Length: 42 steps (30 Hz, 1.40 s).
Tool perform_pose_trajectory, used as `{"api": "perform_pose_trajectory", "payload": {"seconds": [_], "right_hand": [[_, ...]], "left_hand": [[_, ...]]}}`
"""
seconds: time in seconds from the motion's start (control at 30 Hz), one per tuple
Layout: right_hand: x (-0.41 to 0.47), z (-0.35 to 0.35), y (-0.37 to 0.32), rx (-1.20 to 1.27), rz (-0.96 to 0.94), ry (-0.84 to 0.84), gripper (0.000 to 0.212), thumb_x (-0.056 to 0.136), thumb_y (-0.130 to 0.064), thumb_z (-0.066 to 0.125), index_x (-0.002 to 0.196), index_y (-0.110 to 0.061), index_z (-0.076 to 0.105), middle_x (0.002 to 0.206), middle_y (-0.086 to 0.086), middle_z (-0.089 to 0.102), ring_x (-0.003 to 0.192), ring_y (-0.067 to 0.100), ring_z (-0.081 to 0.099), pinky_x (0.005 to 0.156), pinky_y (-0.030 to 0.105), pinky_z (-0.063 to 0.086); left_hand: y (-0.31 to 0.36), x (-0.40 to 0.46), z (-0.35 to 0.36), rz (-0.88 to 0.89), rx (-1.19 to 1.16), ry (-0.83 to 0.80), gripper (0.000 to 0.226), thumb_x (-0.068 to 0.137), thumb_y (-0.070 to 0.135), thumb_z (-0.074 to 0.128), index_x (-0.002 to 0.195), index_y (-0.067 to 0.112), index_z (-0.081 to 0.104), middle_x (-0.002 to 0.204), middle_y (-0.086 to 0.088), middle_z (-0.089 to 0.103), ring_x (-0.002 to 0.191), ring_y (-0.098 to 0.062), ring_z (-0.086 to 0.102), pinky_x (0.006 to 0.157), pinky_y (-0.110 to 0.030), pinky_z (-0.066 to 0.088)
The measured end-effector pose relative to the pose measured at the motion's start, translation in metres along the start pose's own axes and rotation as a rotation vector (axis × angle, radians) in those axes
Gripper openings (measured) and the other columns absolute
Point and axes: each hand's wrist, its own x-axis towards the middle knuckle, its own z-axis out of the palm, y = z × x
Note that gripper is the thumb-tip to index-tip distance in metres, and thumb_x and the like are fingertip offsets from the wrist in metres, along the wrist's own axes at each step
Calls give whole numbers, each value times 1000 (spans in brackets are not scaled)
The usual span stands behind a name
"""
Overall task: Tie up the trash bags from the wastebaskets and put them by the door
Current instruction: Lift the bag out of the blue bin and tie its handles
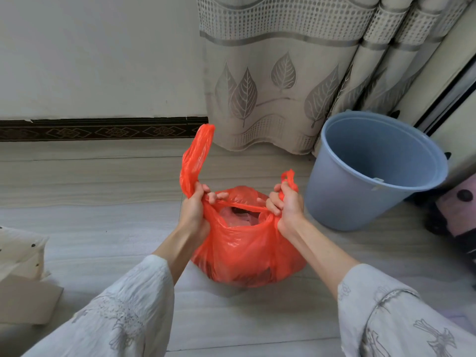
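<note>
A red plastic trash bag [244, 253] sits on the floor in the middle of the view, bulging with rubbish. Its mouth is partly open. My left hand [197, 207] grips the bag's left handle loop, which sticks up above my fist. My right hand [286, 202] grips the right handle loop, only a short end showing above the fingers. A thin band of the bag's rim is stretched between the two hands. The blue wastebasket [373, 171] stands to the right of the bag with no liner in it.
A grey leaf-patterned curtain [278, 81] hangs behind the bag and wastebasket. A white wall with dark skirting [98, 130] runs at the back left. Cardboard and pale cloth [23, 279] lie at the left edge. A dark and pink object [461, 210] sits at the right edge.
</note>
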Motion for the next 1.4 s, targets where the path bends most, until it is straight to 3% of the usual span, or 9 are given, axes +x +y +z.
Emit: {"api": "perform_pose_trajectory", "payload": {"seconds": [0.27, 0.43, 0.57, 0.83, 0.93, 1.03, 1.13, 1.3, 1.4], "right_hand": [[-1, 9, 10, -420, -2, -52, 28, 98, -19, 38, 70, -18, 37, 29, -11, 24, 22, 2, 19, 34, 14, 30], [-4, 14, 17, -588, 39, -120, 18, 98, -32, 37, 89, -18, 43, 53, -4, 29, 23, 0, 22, 31, 13, 26], [-1, 8, 23, -751, 103, -89, 29, 100, -18, 24, 84, -13, 48, 60, 1, 32, 21, 0, 23, 28, 8, 18], [0, -6, 12, -631, 304, -121, 20, 93, -12, 34, 77, -16, 44, 38, -9, 24, 24, 1, 16, 31, 7, 12], [-4, -6, 10, -601, 377, -172, 20, 87, -32, 41, 72, -22, 35, 52, -5, 22, 28, 4, 15, 33, 9, 12], [-6, -7, 8, -676, 379, -251, 51, 75, -73, 44, 74, -23, 36, 57, -4, 22, 35, 5, 15, 36, 14, 12], [-9, -3, 7, -731, 371, -322, 69, 57, -89, 40, 66, -21, 46, 51, -6, 29, 35, 6, 19, 38, 13, 13], [-3, 0, 9, -516, 248, -208, 57, 89, -62, 32, 69, -16, 60, 32, -6, 34, 24, 4, 25, 33, 8, 17], [-6, 0, 5, -319, 250, -235, 56, 96, -49, 29, 65, -12, 57, 30, -6, 30, 24, 4, 22, 34, 11, 15]], "left_hand": [[0, 0, 9, 59, 39, 20, 32, 100, 24, 30, 70, 15, 39, 31, 11, 23, 26, -5, 22, 36, -12, 31], [-8, -3, 8, 67, 439, -6, 26, 99, 22, 26, 75, 19, 35, 30, 9, 25, 26, -3, 19, 34, -10, 20], [-10, -7, 12, 53, 453, -82, 29, 99, 22, 27, 70, 21, 32, 34, 12, 24, 29, -2, 17, 33, -12, 17], [-11, -6, 6, 99, 622, -213, 32, 99, 25, 30, 68, 19, 39, 38, 12, 26, 34, -3, 20, 38, -18, 18], [-15, -6, 4, 135, 771, -219, 31, 99, 20, 29, 71, 16, 40, 35, 11, 28, 34, -5, 22, 38, -19, 21], [-15, -5, -1, 132, 875, -217, 30, 97, 13, 30, 70, 17, 41, 37, 11, 31, 34, -6, 25, 38, -18, 25], [-16, -11, 3, 255, 1195, -351, 36, 87, -6, 33, 64, 21, 41, 51, 10, 38, 38, -1, 35, 41, -11, 30], [-16, -14, 6, 236, 1515, -560, 28, 88, 1, 42, 65, 16, 49, 61, 4, 49, 49, 0, 41, 51, -13, 35], [-13, -12, -2, 5, 1359, -478, 32, 90, 7, 48, 59, 18, 48, 52, 4, 43, 39, -1, 38, 43, -12, 32]]}}
